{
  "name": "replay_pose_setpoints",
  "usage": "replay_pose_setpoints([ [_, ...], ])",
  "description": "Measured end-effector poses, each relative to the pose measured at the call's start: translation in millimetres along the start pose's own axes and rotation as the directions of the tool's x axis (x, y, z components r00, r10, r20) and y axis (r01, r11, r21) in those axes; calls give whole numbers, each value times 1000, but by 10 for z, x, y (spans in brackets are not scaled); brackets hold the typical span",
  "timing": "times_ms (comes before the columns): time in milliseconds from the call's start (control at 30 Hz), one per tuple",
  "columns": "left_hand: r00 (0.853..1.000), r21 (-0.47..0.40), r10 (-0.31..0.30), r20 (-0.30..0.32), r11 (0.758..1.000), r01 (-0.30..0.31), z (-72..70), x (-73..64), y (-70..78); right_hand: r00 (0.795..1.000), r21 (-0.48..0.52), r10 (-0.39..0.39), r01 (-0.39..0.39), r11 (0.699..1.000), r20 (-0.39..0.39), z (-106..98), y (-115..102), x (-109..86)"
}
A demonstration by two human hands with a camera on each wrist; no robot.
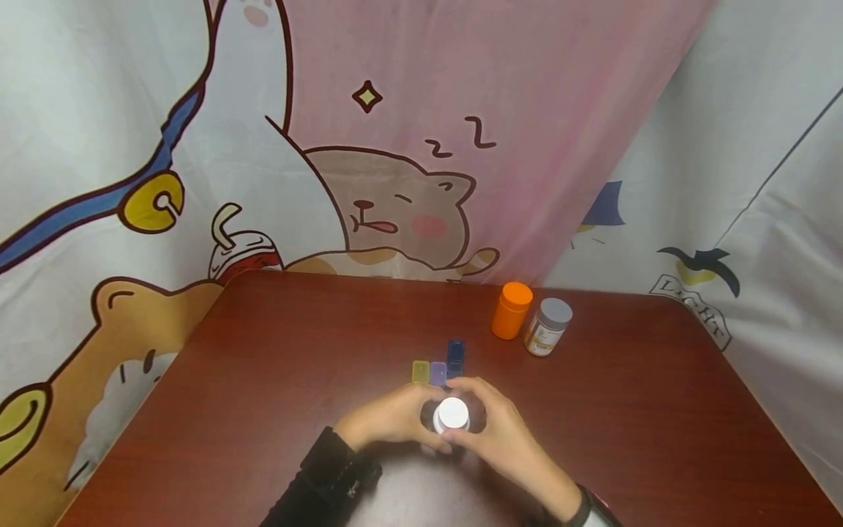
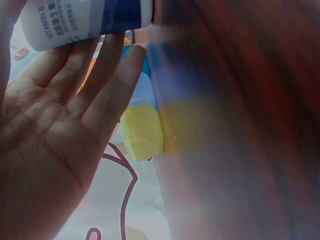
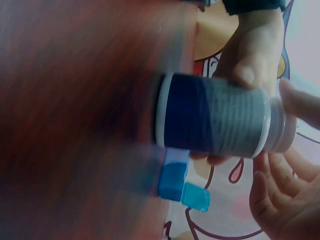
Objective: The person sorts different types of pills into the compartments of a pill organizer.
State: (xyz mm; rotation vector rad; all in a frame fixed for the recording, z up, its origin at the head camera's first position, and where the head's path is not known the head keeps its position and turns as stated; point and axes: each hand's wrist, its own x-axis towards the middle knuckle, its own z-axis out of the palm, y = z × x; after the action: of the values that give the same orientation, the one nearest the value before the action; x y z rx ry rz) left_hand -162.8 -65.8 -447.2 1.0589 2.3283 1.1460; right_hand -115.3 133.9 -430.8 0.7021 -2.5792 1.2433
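A white vitamin B bottle [image 1: 453, 416] with a navy band on its label stands upright between both hands, close over the table. Wrapped around its body is the left hand [image 1: 398, 419], thumb on the near side and fingers on the far side. At the top, the right hand [image 1: 497, 432] pinches the white cap [image 3: 283, 125] between thumb and fingers. The cap sits on the bottle's neck. Just beyond the hands lies a small pill box with yellow [image 1: 421, 371], purple [image 1: 437, 373] and blue [image 1: 456, 364] compartments; the blue lid [image 3: 196, 197] is flipped up.
Toward the back right of the brown table [image 1: 296, 351] stand an orange bottle [image 1: 511, 311] and a grey-capped bottle [image 1: 548, 327], side by side. A printed cloth [image 1: 395, 95] with cartoon animals hangs behind the table's far edge.
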Motion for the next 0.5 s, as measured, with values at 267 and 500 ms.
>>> replay_pose_setpoints([
  [267, 999, -8, -43, -4, 999, 43, 4, -9, -8, 981, 173, -114, 86, 981, 155, -76, 196, 76],
  [500, 998, -2, -57, -3, 998, 57, 4, -17, 1, 947, 342, -175, 76, 937, 271, -144, 315, 135],
])
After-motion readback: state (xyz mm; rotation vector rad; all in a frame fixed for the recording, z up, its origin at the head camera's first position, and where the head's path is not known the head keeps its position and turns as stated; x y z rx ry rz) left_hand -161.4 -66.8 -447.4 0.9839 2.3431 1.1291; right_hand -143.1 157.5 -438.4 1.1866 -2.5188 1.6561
